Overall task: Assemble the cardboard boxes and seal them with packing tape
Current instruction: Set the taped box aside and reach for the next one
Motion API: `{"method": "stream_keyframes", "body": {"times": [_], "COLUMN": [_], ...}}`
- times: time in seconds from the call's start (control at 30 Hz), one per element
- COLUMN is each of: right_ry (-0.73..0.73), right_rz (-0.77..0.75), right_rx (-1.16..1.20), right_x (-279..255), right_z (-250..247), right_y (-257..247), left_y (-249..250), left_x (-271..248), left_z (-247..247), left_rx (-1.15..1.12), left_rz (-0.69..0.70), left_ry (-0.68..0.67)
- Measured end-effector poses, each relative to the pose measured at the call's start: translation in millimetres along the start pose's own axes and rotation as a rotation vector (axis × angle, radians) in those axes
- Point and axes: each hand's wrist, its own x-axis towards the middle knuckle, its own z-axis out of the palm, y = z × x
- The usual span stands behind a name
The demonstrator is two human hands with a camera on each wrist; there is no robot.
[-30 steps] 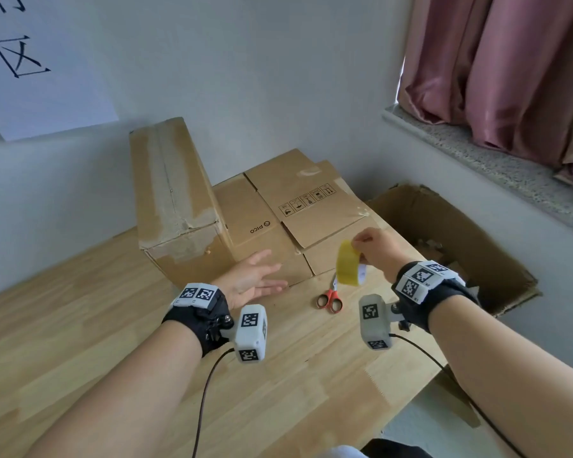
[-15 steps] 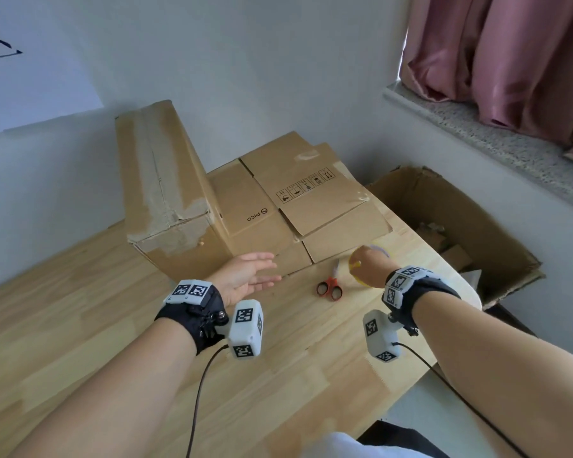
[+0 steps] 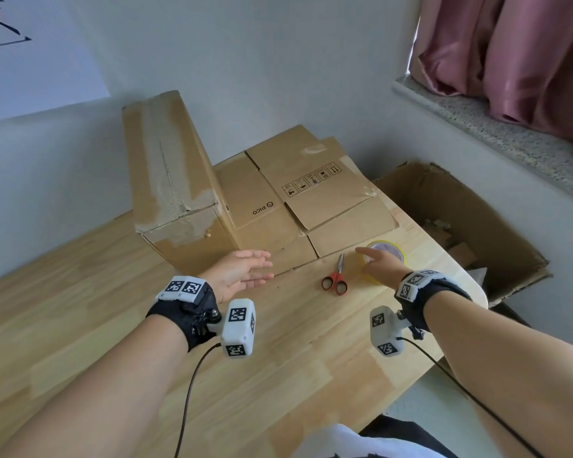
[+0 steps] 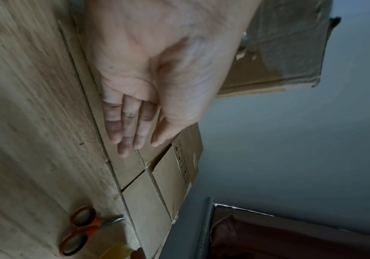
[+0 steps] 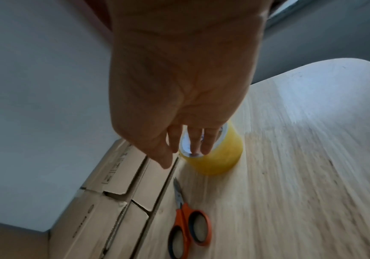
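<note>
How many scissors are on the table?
1. The orange-handled scissors lie on the wooden table, between the flattened cardboard and the person's right hand, beside the yellow tape roll. Others may be hidden.

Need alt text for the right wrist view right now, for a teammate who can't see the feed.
The right hand hangs open over a yellow roll of packing tape standing on the wooden table, fingers straight just above its core. Orange-handled scissors lie closed beside it, next to flattened cardboard boxes at left.
</note>
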Motion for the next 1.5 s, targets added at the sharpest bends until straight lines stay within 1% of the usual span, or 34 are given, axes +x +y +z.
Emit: {"method": "stream_keyframes", "body": {"times": [0.1,0.17,0.23,0.33,0.43,0.53,0.6,0.63,0.67,0.7,0.73,0.77,0.8,0.87,0.9,0.93,1.0,1.03,1.17,1.37,1.5], "right_ry": [0.083,0.123,0.166,0.278,0.350,0.353,0.313,0.276,0.234,0.197,0.166,0.144,0.127,0.103,0.100,0.103,0.114,0.113,0.094,0.080,0.083], "right_rz": [-0.013,-0.076,-0.182,-0.357,-0.533,-0.713,-0.818,-0.849,-0.868,-0.886,-0.907,-0.936,-0.969,-1.009,-1.011,-1.009,-0.999,-0.990,-0.957,-0.924,-0.910], "right_rx": [0.132,0.235,0.273,0.285,0.276,0.260,0.223,0.181,0.128,0.075,0.023,-0.026,-0.070,-0.141,-0.166,-0.177,-0.152,-0.131,-0.122,-0.118,-0.129], "right_x": [-1,-2,-4,-11,-17,-28,-37,-42,-46,-48,-50,-50,-51,-49,-47,-46,-42,-41,-43,-46,-43], "right_z": [-10,-19,-30,-44,-46,-35,-24,-19,-13,-8,-3,1,5,10,12,14,16,16,16,18,22], "right_y": [-9,-28,-56,-110,-164,-216,-242,-252,-260,-265,-269,-272,-274,-275,-274,-273,-271,-270,-267,-269,-268], "left_y": [1,5,9,15,24,35,44,49,55,61,66,69,71,68,64,58,47,43,33,28,25], "left_x": [-4,-9,-16,-30,-50,-74,-92,-102,-110,-115,-119,-120,-118,-110,-104,-97,-83,-77,-64,-59,-58], "left_z": [-3,-6,-11,-24,-42,-65,-77,-83,-89,-94,-99,-105,-112,-123,-126,-127,-125,-122,-115,-115,-113], "left_rx": [0.021,0.059,0.123,0.261,0.417,0.554,0.568,0.558,0.532,0.482,0.421,0.377,0.384,0.559,0.672,0.768,0.910,0.942,0.867,0.815,0.863], "left_rz": [0.013,0.031,0.054,0.095,0.119,0.147,0.179,0.214,0.267,0.335,0.413,0.502,0.596,0.736,0.765,0.774,0.785,0.800,0.856,0.875,0.900], "left_ry": [-0.003,-0.013,-0.033,-0.074,-0.124,-0.230,-0.317,-0.329,-0.307,-0.249,-0.156,-0.027,0.139,0.489,0.591,0.611,0.552,0.542,0.622,0.638,0.643]}}
